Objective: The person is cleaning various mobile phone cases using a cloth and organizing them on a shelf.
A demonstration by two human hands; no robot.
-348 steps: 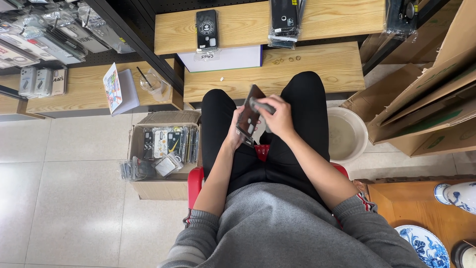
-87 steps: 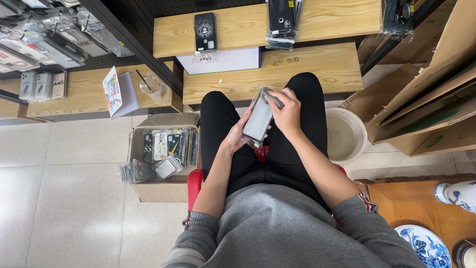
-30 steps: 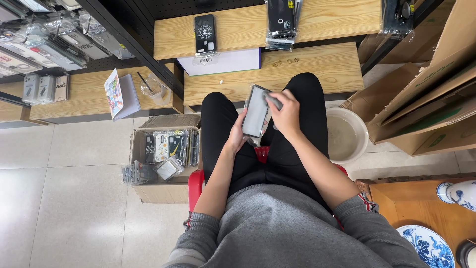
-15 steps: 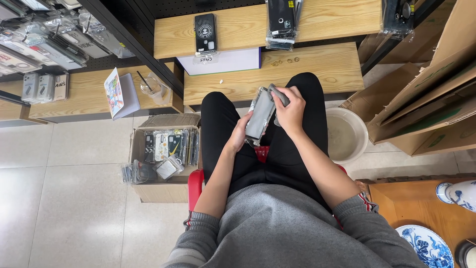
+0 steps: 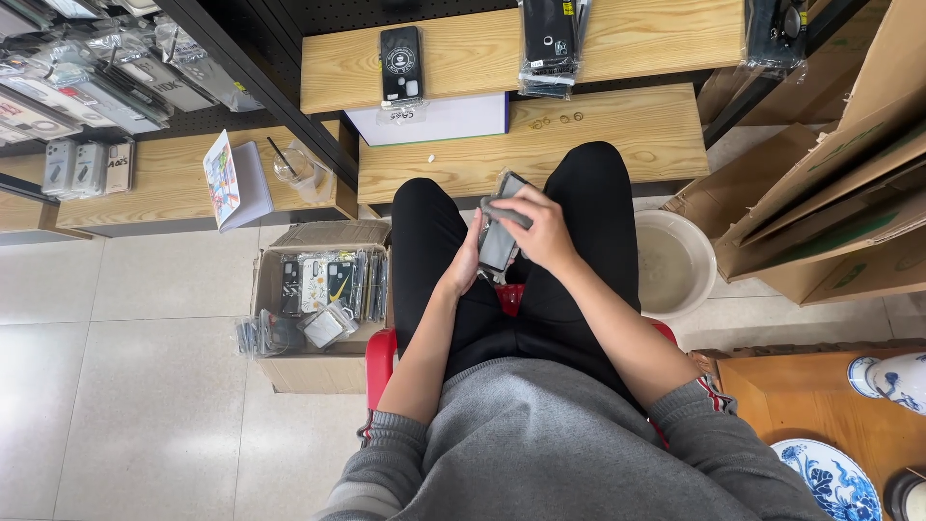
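While the right hand (image 5: 540, 230) curls its fingers over the top of a phone case (image 5: 500, 236) in a clear sleeve, pressing a small grey cloth (image 5: 505, 212) against its face, the left hand (image 5: 467, 265) closes around the case's lower left edge from below. The case sits tilted above the lap, between the two black-trousered knees (its far corner points toward the shelf). Just beyond the knees runs a low wooden shelf (image 5: 579, 135), with a white box (image 5: 434, 121) and a black phone case (image 5: 400, 63) on the step above it. To the left, on the tiled floor, a cardboard box (image 5: 323, 362) holds packaged phone cases (image 5: 323, 289). To the right stands a pale bucket (image 5: 675, 265), beside stacked flat cartons (image 5: 830, 212).
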